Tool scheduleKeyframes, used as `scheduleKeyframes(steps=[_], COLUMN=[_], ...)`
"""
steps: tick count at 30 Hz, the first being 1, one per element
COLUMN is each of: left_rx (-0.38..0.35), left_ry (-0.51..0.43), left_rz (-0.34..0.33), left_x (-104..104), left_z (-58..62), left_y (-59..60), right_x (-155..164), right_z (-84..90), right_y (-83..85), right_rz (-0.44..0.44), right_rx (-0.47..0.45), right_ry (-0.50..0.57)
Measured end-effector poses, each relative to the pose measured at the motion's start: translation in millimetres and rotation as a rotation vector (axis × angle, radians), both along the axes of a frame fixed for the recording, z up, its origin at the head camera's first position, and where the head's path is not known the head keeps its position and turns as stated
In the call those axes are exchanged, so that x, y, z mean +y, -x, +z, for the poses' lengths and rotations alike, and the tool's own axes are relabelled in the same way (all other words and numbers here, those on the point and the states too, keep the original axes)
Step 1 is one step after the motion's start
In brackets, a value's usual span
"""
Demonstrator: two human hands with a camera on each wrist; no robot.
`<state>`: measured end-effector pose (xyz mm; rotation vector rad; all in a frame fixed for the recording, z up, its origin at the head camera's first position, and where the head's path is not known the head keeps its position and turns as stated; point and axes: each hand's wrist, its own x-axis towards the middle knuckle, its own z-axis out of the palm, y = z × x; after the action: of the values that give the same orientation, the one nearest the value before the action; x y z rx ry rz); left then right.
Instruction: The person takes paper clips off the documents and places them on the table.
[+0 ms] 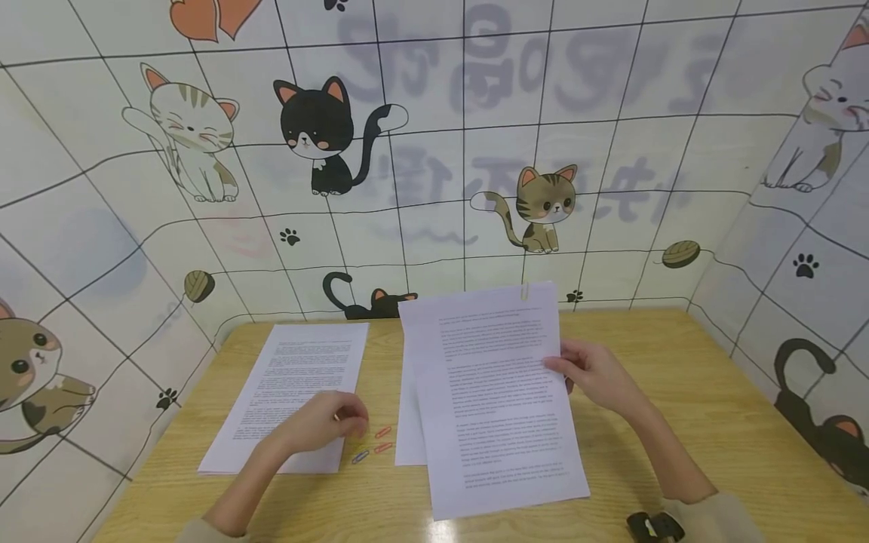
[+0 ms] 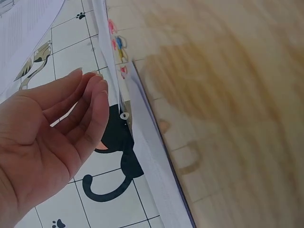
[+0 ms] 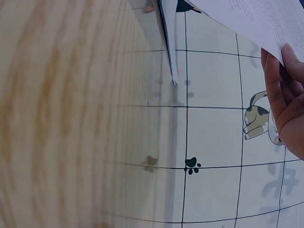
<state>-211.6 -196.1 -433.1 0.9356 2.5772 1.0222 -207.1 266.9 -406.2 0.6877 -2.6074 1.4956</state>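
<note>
Head view: a wooden table [image 1: 679, 392] stands boxed in by walls [image 1: 611, 151] of pale tile with cartoon cats. The right hand [image 1: 594, 373] pinches the edge of a clipped sheaf [image 1: 498, 400], lifted and tilted above the table. The left hand [image 1: 326, 422], fingers curled, rests on a flat stack [image 1: 299, 377], just beside three clips [image 1: 376, 443]; whether it holds anything I cannot tell.

Left wrist view: the left hand's fingers [image 2: 90, 102] lie loosely bent with nothing between them, near paper edges [image 2: 147, 156].

Right wrist view: the right hand's fingers [image 3: 285, 90] grip the sheaf's edge, the table blurred alongside.
</note>
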Motion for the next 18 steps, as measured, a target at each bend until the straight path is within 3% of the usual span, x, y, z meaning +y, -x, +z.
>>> scheduleKeyframes(steps=[10, 18], left_rx=[0.117, 0.239], left_ry=[-0.057, -0.125], left_rz=[0.083, 0.172], left_x=[5.5, 13.0], left_z=[11.3, 28.6], left_y=[6.2, 7.2], right_x=[-3.4, -7.2], right_z=[-2.0, -4.2], right_y=[1.1, 0.1], right_rz=[0.009, 0.007], right_rx=[-0.004, -0.015], right_ry=[0.007, 0.008])
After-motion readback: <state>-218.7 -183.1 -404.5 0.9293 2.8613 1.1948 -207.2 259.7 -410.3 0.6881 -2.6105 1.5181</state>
